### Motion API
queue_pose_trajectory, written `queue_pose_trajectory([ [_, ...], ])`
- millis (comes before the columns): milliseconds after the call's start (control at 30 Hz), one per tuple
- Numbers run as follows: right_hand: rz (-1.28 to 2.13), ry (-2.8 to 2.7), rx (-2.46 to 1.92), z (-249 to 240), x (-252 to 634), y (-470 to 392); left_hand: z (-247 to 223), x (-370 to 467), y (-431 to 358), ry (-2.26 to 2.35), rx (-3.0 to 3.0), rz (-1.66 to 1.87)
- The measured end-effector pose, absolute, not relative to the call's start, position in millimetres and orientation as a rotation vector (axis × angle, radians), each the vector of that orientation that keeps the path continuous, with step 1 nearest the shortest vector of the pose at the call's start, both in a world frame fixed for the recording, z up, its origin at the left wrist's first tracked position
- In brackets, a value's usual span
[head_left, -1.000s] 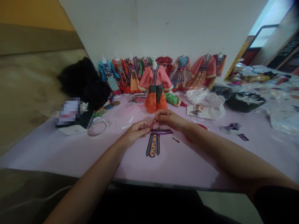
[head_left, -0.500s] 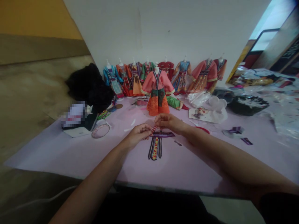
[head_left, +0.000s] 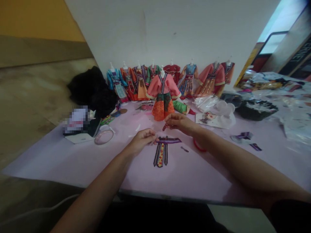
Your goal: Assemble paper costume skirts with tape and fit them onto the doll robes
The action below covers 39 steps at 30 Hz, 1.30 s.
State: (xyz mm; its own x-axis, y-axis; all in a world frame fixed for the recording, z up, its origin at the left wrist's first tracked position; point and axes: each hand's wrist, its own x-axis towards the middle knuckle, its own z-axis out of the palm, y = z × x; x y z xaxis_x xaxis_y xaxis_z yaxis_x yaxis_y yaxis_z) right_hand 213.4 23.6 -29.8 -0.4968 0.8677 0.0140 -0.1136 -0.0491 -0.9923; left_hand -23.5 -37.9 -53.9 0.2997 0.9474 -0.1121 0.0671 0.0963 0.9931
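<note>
In my right hand (head_left: 178,123), thumb and fingers pinch a short red patterned ribbon (head_left: 165,127) just above the table. My left hand (head_left: 145,137) is closed on a small pale, see-through strip (head_left: 154,139), partly hidden by the fingers. Right beside the left fingertips lies a purple-and-black ribbon band (head_left: 170,140). Below the band hang dark pointed trim strips with white dots, flanking a wider yellow-and-red flowered strip (head_left: 160,155). Behind the hands stands a small doll form in a pink jacket (head_left: 170,85) and an orange-and-green skirt (head_left: 159,108).
Several dressed doll forms (head_left: 141,81) line the wall. A roll of clear tape (head_left: 104,137) lies left, and a red ring (head_left: 199,145) sits partly under my right forearm. Purple ribbon pieces (head_left: 244,136), a dark scrap (head_left: 184,149) and plastic bags (head_left: 206,103) lie to the right.
My hands have moved apart. The red ribbon, earlier between both hands, is now only in the right; a pale strip shows in the left. More of the red ring is visible.
</note>
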Motion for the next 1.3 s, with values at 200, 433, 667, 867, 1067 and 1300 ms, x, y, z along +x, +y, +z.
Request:
queue_pose_trajectory([
  [200,1.723,-1.491,-0.852,-27.2,211.3,17.8,-43.3,-17.0,-43.1,1.088,1.346,0.935],
  [433,1.966,-1.457,-0.750,-24.7,196.5,0.2,-28.8,-8.0,-51.5,1.236,1.565,1.149],
  [667,2.057,-1.360,-0.759,-26.7,190.9,-3.6,-30.0,-3.4,-63.1,1.350,2.338,1.200],
  [867,2.067,-1.299,-0.761,-25.6,187.0,-6.7,-33.4,-5.7,-64.2,1.415,2.617,1.185],
  [1067,2.054,-1.292,-0.759,-31.0,184.5,-6.1,-33.0,-4.9,-65.6,1.472,2.778,1.089],
  [1300,2.011,-1.325,-0.748,-32.6,185.5,-6.4,-33.9,-1.3,-66.6,1.423,2.629,1.120],
])
